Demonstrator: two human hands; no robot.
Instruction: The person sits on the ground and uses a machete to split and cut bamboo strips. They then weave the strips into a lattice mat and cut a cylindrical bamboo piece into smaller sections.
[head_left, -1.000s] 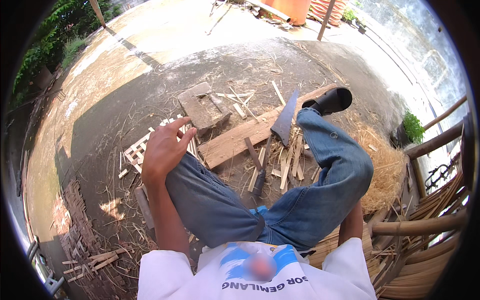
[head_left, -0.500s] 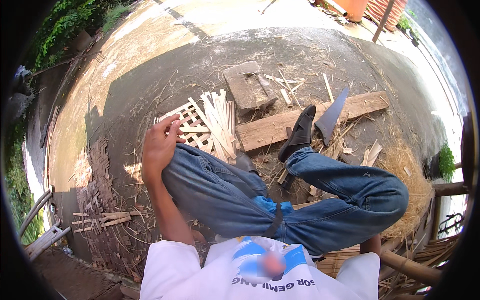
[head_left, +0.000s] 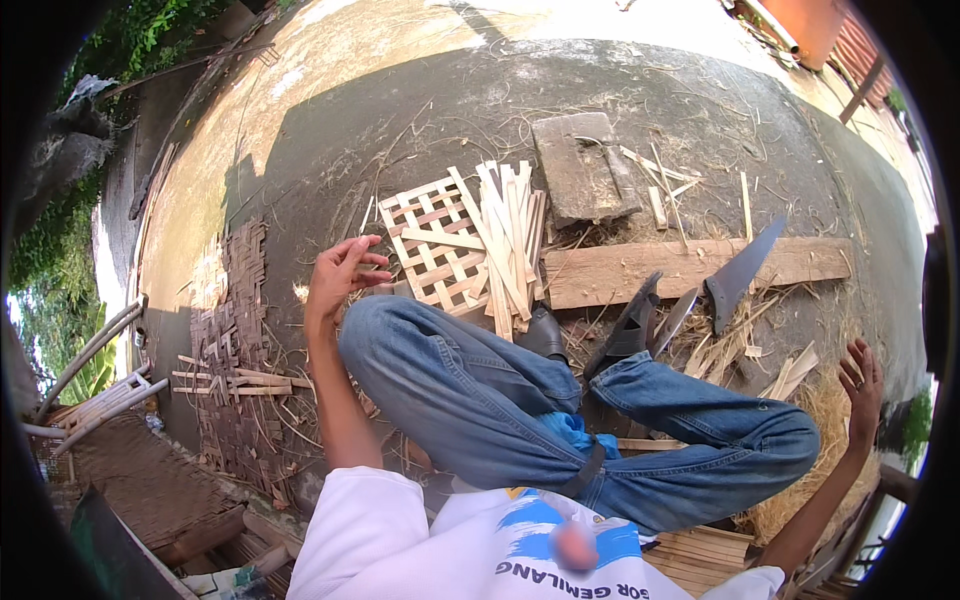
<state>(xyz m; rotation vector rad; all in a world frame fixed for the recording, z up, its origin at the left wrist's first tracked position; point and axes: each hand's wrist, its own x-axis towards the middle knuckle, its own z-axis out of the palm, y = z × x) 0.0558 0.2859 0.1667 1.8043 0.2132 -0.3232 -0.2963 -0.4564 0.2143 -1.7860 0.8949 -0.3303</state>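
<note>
Conc. floor (head_left: 450, 120), grey, shaded ahead of L fingers (head_left: 374, 261); bright sunlit strip (head_left: 590, 25) farther fwd; greenery (head_left: 145, 50) fwd-L.

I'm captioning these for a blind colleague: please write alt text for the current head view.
Both bare hands are held apart, grasping nothing visible: the left hand near a lattice of pale strips, the right hand out beyond the bent right knee. Ahead on the ground, a dark saw lies across a wooden plank.

My left hand (head_left: 338, 282) beside my left knee (head_left: 378, 325), fingers (head_left: 355, 252) loosely bent and parted, forearm (head_left: 343, 405) running forward; right hand (head_left: 862, 390) out wide past my right knee (head_left: 795, 440), fingers spread, forearm (head_left: 818, 510) angled outward
</note>
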